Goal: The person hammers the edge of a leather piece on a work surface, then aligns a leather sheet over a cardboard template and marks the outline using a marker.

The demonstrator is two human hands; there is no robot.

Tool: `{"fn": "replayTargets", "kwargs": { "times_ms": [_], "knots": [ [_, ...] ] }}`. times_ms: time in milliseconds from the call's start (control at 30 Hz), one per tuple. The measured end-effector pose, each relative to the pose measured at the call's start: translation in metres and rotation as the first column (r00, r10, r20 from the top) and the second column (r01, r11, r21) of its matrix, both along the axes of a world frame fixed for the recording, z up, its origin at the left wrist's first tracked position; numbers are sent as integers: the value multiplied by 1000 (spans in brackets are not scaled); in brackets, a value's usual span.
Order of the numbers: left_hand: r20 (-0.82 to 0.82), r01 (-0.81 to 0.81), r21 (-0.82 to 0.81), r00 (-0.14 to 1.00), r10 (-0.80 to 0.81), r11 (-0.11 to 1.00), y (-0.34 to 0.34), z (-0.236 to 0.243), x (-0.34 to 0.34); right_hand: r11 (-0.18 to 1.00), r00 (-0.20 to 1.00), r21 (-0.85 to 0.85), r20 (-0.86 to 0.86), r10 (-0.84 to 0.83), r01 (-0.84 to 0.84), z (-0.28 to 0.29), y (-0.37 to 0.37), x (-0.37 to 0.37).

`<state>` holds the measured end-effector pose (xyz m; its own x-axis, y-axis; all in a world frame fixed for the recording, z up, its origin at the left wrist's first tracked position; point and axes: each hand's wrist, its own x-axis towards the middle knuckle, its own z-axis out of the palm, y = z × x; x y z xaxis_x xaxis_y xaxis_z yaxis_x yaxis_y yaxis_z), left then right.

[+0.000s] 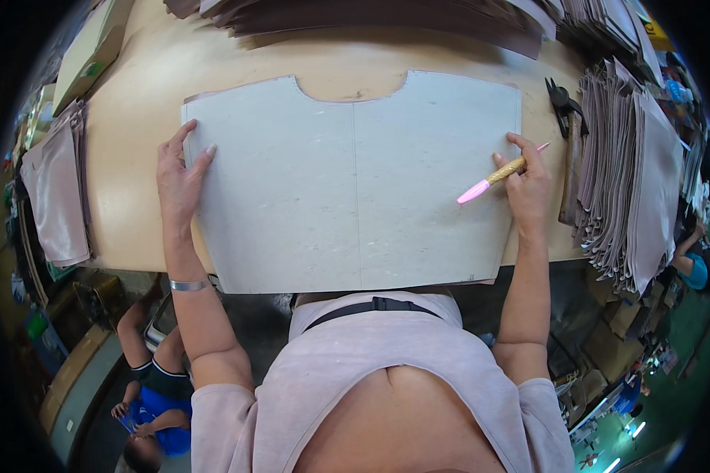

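Note:
A large pale grey pattern board with a curved neck cut-out and a centre line lies on the table, its lower edge reaching the table's front. Thin edges of mauve fabric peep out from under it. My left hand rests at the board's left edge, thumb and index finger spread apart on its margin. At the right edge, my right hand is closed round a pen with a pink cap end and a gold barrel. The pen slants over the board, and these fingertips are by the board's edge.
Nippers and a wooden-handled hammer lie right of the board. Stacked mauve fabric pieces stand at the right, with more fabric at the left. Dark layered pieces line the back. A person in blue sits at lower left.

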<state>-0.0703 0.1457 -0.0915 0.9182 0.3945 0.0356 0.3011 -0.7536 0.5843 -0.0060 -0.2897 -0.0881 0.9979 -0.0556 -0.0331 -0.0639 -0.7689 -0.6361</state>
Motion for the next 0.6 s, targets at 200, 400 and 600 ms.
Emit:
{"fn": "replayTargets", "kwargs": {
  "times_ms": [200,400,600],
  "knots": [
    [-62,-31,-6,998,31,999,-5,7,0,999,1000,-31,-1,10,-10,0,-3,0],
    [-82,-79,-91,994,71,993,-2,6,-3,1000,1000,-20,-8,6,-7,0,-2,1],
    [-53,-77,-43,996,75,996,-8,7,2,999,1000,-44,5,18,-18,-2,-4,1]
  ]
}}
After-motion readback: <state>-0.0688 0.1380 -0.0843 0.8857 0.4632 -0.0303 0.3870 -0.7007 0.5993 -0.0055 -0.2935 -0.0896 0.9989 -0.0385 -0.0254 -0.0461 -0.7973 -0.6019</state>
